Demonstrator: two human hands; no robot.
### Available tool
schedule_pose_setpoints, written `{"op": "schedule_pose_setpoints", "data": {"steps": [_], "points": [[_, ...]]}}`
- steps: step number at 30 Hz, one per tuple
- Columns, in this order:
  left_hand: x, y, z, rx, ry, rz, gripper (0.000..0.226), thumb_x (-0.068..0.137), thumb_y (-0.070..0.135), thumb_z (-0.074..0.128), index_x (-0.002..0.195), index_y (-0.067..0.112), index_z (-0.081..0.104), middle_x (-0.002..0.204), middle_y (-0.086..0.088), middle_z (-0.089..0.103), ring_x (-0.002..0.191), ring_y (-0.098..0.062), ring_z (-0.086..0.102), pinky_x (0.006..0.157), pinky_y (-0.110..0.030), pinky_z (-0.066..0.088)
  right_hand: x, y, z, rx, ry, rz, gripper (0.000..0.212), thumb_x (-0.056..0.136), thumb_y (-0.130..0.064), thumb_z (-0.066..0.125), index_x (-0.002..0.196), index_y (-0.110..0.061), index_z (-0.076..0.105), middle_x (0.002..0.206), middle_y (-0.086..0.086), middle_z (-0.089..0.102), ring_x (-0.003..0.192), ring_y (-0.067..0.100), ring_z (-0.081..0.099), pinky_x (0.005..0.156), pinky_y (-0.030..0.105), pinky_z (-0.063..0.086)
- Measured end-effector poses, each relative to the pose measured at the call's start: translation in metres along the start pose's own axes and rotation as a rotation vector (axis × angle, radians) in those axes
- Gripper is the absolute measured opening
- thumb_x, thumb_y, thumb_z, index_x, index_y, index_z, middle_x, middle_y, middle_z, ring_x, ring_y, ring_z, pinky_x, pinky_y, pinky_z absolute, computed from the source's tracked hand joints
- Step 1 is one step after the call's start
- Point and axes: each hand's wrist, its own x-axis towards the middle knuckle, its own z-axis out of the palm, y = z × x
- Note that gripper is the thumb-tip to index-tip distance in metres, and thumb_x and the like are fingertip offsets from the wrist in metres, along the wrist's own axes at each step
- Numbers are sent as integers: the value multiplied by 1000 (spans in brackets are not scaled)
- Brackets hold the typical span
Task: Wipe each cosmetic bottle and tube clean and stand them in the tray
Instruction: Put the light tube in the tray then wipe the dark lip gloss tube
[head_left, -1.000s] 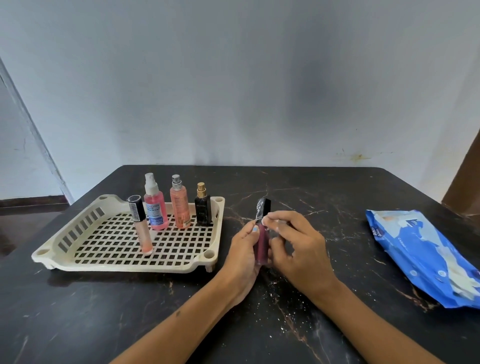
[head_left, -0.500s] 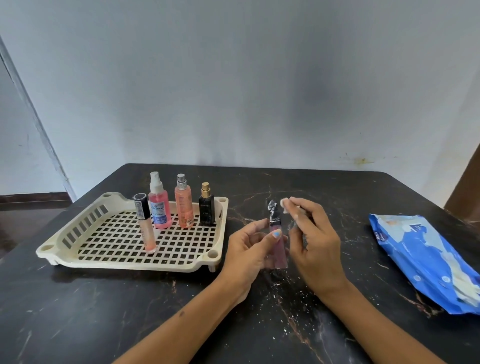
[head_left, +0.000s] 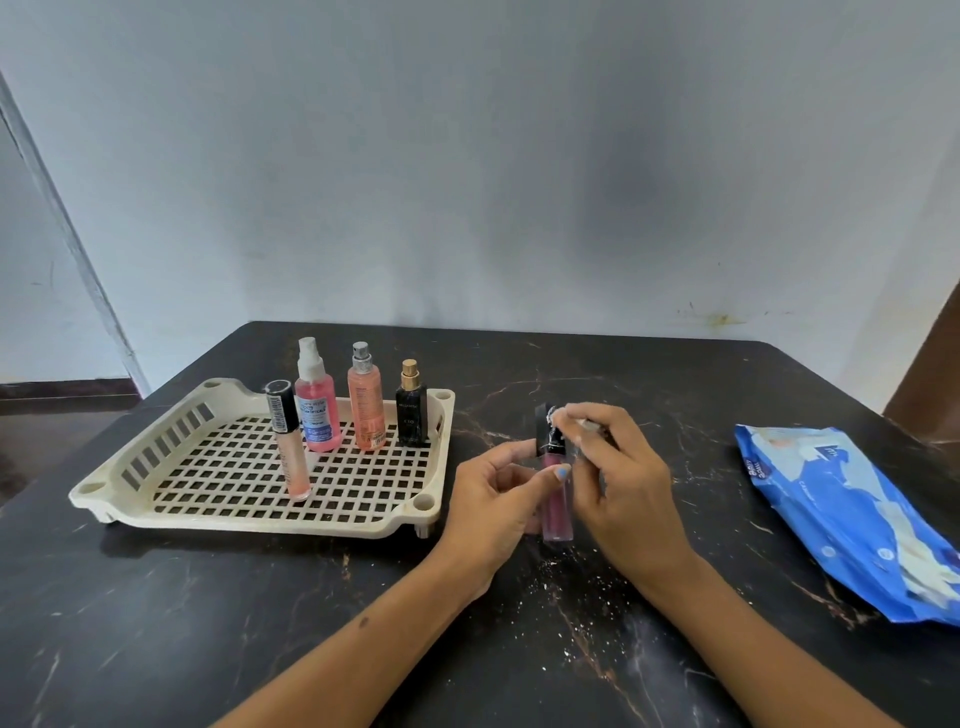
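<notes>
Tube (head_left: 556, 499) upright between left hand (head_left: 493, 512) and right hand (head_left: 623, 483).

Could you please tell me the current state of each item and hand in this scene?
tray: on the table, holds four upright items
peach tube: upright in tray
pink spray bottle: upright in tray
orange spray bottle: upright in tray
black perfume bottle: upright in tray
dark pink tube: outside tray, upright
left hand: holds dark pink tube
right hand: pinches white wipe at the cap
wipes pack: lying flat
</notes>
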Motion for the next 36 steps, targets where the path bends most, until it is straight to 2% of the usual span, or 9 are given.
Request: {"op": "schedule_pose_setpoints", "data": {"steps": [3, 9, 13, 17, 22, 24, 28, 33, 36], "points": [[0, 0, -1, -9, -1, -9, 21, 82, 5, 67, 89, 24, 70, 74, -11, 68, 73, -24, 68, 68, -44, 59, -1, -1, 0, 14, 33, -18, 33, 89, -7, 43, 104, 4, 71, 103, 9, 65, 96, 11, 59, 90, 11, 47], [1, -1, -1, 22, -21, -5, 20, 81, 5, 68, 91, 23, 68, 74, -13, 65, 75, -23, 68, 66, -39, 59, -1, 2, 3, -34, -8, 19, 38, 91, -4, 42, 121, 3, 64, 117, 12, 59, 108, 16, 58, 97, 18, 45], [1, -2, 0, 31, -15, 9, 22, 81, 5, 68, 90, 25, 68, 77, -18, 64, 77, -25, 66, 68, -39, 59, -1, 1, 0, 2, 62, -6, 36, 89, -5, 39, 105, 3, 71, 104, 11, 65, 99, 14, 60, 91, 13, 47], [3, -5, 0, 79, -15, 14, 22, 80, 9, 70, 99, 20, 67, 77, -17, 66, 77, -24, 68, 70, -42, 59, -1, 3, 3, -14, 35, 34, 41, 90, -7, 37, 120, 3, 64, 114, 13, 60, 106, 17, 58, 94, 21, 48], [4, -7, -2, 35, 14, -1, 29, 79, 8, 71, 108, 7, 67, 87, -31, 65, 81, -30, 67, 72, -46, 58, -3, 3, -1, 45, 58, -24, 33, 89, -6, 43, 102, 2, 72, 101, 9, 66, 96, 13, 61, 87, 17, 50], [5, -8, -1, 43, 17, 0, 35, 77, 9, 73, 111, 10, 64, 83, -26, 65, 81, -28, 67, 74, -46, 58, -2, 6, -1, 20, 70, 11, 35, 89, -6, 41, 105, 3, 71, 103, 10, 65, 96, 15, 62, 88, 14, 48], [5, -6, -1, 29, 3, 3, 31, 76, 6, 72, 105, 17, 64, 74, -13, 67, 74, -21, 69, 67, -38, 59, 1, 4, 1, 20, 1, 21, 41, 91, -10, 40, 123, 2, 63, 116, 11, 59, 107, 13, 56, 96, 16, 46], [3, -5, -2, 18, 1, 19, 23, 77, 6, 72, 91, 23, 70, 73, -13, 67, 74, -24, 68, 69, -41, 59, -1, 7, -5, 103, 51, 1, 28, 86, -7, 51, 103, 0, 73, 100, 7, 67, 93, 6, 61, 84, 13, 50], [5, -6, 0, 38, -12, 19, 23, 73, 10, 75, 86, 28, 69, 73, -14, 63, 74, -23, 64, 69, -40, 57, 1, 9, -4, 36, 78, 42, 27, 87, 1, 57, 111, 2, 69, 104, 10, 66, 96, 1, 54, 88, 4, 43]]}}
